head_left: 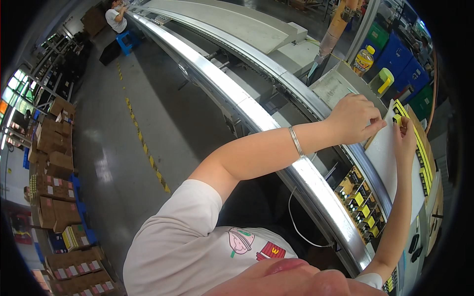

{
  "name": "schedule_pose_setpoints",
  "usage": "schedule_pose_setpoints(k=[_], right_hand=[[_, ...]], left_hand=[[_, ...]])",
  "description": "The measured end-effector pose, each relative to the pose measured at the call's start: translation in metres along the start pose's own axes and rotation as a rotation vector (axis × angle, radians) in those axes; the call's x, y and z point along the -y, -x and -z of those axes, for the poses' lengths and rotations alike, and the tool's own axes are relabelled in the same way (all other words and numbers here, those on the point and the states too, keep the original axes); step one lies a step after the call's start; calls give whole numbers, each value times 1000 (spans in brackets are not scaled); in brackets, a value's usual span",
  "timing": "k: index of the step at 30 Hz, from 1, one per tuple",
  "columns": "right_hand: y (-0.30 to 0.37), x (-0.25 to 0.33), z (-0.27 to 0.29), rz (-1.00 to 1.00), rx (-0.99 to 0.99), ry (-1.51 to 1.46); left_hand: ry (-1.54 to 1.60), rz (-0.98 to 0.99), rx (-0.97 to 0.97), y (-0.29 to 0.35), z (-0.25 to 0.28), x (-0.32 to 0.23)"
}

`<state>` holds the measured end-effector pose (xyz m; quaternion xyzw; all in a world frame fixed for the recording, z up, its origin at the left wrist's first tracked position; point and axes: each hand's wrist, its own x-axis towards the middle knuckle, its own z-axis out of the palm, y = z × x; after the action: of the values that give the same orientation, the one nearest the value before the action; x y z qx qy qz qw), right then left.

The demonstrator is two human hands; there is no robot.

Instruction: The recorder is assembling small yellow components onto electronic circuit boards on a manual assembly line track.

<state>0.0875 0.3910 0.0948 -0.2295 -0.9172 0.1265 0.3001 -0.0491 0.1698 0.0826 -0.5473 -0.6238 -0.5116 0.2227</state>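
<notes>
My left hand [358, 118], with a bracelet on its wrist, is above the white sheet [385, 148] beside the conveyor. Its thumb and fingers are pinched together; whatever they may hold is too small to make out. Close by on the right, my right hand [406, 133] grips a small yellow and black component [397, 119] at its fingertips. Just past that hand runs a long row of yellow and black components [422, 153] along the sheet's far edge. A panel of circuit boards [363, 204], carrying yellow blocks and black parts, lies on the conveyor below my arms.
A metal conveyor rail [256, 113] runs from upper left to lower right. Beyond my hands stand a shallow grey tray [340, 84], a yellow bottle [364, 60] and a green-handled cup [380, 83]. Another person [116, 18] sits on a blue stool [127, 42] far off.
</notes>
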Motion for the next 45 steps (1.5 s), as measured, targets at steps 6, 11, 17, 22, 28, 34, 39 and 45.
schedule_pose_setpoints(k=[6,11,17,22,28,34,39,45], right_hand=[[38,42,16,-32,90,-182],[72,71,30,-41,190,-338],[116,93,46,-185,277,-563],[135,91,52,-288,331,-575],[143,96,60,-293,326,-545],[142,101,60,-262,267,-432],[143,96,48,-198,231,-421],[148,95,44,-133,317,-350]], left_hand=[[16,10,-8,3,-1,2],[8,3,-8,4,-1,6],[8,1,0,4,-4,8],[-11,4,26,6,-2,7],[-21,-6,12,6,-13,5],[-120,-70,64,7,-3,8],[-2,-12,96,12,-16,23],[-88,170,405,9,19,-5]])
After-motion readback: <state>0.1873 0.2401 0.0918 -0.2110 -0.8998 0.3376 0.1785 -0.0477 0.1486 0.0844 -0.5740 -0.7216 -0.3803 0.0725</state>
